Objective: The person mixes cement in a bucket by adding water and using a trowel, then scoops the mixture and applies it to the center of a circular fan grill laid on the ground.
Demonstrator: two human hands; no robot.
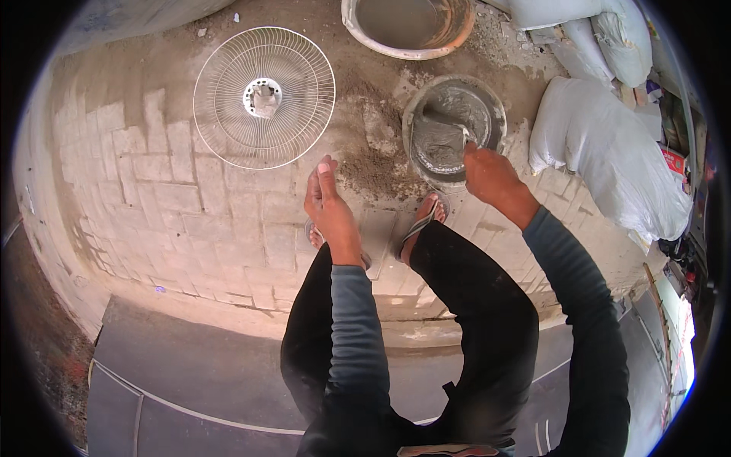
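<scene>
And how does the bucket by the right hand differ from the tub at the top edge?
The bucket is grey, while the tub shows an orange-brown wall. The bucket holds a thick grey mix; the tub's murky contents look smooth and liquid. The right hand holds a tool in the bucket; none shows in the tub. Both are round and open-topped.

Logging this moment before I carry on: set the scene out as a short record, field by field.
Right hand: right hand gripping a trowel, its far end in the bucket
Left hand: left hand holding nothing visible, raised over the paving
Bucket: contains wet grey mix
Beyond bucket: round basin of murky liquid
Far left: round wire fan guard, greyish lump at its centre
Right side: white sacks
</scene>
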